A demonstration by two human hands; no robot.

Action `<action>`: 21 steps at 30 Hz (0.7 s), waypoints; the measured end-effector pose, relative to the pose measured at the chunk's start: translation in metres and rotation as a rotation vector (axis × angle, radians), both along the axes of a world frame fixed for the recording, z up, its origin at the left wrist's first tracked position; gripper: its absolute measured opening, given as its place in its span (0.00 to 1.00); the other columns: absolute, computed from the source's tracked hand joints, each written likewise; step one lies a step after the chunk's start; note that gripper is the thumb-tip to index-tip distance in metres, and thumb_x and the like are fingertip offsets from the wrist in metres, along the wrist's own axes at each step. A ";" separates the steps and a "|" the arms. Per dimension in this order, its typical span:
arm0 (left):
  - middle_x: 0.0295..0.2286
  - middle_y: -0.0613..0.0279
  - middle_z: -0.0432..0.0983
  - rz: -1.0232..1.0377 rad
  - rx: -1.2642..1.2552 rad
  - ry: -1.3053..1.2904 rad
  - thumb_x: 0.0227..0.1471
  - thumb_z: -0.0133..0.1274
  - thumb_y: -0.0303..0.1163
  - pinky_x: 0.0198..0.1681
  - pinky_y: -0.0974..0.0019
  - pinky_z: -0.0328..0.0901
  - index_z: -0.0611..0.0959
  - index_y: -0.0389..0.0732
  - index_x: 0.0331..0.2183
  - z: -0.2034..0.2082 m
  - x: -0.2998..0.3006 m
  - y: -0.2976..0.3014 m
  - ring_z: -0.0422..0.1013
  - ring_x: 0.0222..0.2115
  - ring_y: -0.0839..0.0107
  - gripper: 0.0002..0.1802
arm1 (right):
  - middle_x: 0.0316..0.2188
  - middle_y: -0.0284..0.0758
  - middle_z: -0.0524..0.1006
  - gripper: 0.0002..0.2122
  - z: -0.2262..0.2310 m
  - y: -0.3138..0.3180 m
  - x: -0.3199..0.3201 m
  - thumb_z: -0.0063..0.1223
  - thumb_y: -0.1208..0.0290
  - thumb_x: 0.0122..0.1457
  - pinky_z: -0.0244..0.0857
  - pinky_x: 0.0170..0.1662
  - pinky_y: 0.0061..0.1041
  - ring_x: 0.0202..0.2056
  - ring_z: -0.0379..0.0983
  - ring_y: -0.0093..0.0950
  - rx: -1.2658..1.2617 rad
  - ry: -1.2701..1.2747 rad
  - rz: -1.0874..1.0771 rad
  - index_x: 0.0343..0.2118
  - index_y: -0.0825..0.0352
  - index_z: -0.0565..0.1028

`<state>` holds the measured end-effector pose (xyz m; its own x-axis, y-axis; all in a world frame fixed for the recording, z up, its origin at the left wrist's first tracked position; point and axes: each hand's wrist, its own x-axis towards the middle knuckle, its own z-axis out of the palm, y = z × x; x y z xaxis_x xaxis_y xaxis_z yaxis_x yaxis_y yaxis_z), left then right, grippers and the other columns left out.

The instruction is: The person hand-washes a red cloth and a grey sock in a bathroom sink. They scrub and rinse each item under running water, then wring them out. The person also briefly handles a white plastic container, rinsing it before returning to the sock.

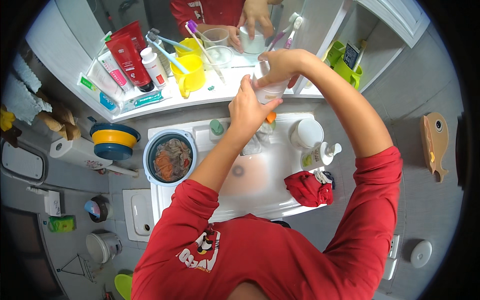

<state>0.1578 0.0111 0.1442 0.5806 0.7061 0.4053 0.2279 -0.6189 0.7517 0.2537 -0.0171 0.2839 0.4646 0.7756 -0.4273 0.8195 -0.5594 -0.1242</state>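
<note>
One pale container (272, 93) sits gripped between half-curled left fingers (245, 85) and right fingers (269, 75)

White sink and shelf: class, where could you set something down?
Free: the white sink's middle, between blue-rimmed round basin and crumpled red cloth; a white shelf strip with green specks, between yellow plastic cup and left hand. Crowded: the shelf's left end, around red plastic tubes.
</note>
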 end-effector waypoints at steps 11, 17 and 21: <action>0.28 0.46 0.75 -0.017 -0.004 0.075 0.22 0.65 0.52 0.35 0.61 0.67 0.68 0.27 0.41 0.007 0.009 0.008 0.73 0.31 0.54 0.48 | 0.40 0.47 0.71 0.33 -0.006 0.000 0.008 0.59 0.57 0.42 0.69 0.38 0.29 0.41 0.70 0.37 -0.061 -0.085 0.315 0.50 0.68 0.62; 0.28 0.46 0.75 -0.053 -0.022 0.022 0.23 0.65 0.49 0.35 0.61 0.66 0.69 0.30 0.37 0.008 0.012 0.008 0.73 0.31 0.54 0.42 | 0.46 0.47 0.67 0.39 -0.015 -0.004 0.030 0.62 0.64 0.38 0.61 0.46 0.31 0.47 0.65 0.40 0.046 -0.092 0.547 0.55 0.65 0.56; 0.29 0.46 0.75 -0.046 -0.034 0.029 0.24 0.66 0.47 0.35 0.61 0.66 0.70 0.30 0.36 0.005 0.012 0.013 0.73 0.32 0.54 0.40 | 0.49 0.46 0.63 0.41 -0.002 -0.001 -0.002 0.63 0.66 0.37 0.59 0.48 0.32 0.49 0.63 0.40 -0.095 -0.123 0.295 0.56 0.63 0.54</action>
<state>0.1694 0.0240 0.1489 0.6239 0.6914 0.3644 0.2217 -0.6036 0.7658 0.2519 -0.0176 0.2818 0.2786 0.8437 -0.4590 0.9535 -0.3003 0.0266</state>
